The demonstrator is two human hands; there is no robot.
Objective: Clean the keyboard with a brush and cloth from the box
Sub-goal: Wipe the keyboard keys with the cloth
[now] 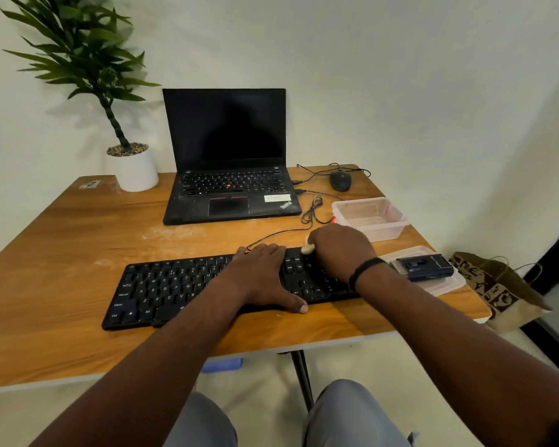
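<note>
We see the black keyboard (pixel 175 285) lying flat along the near edge of the wooden worktop (pixel 62 240). Our left hand (pixel 265 275) rests on its centre keys, fingers straight, thumb at the front edge. Just to the right, our right hand (pixel 339 250) curls its grip round a pale cloth (pixel 308 247), pressing it on the far right keys. Behind this hand stands the clear box (pixel 370 217); the dark brush (pixel 421 267) lies on the box lid (pixel 446 285) beside the keyboard.
</note>
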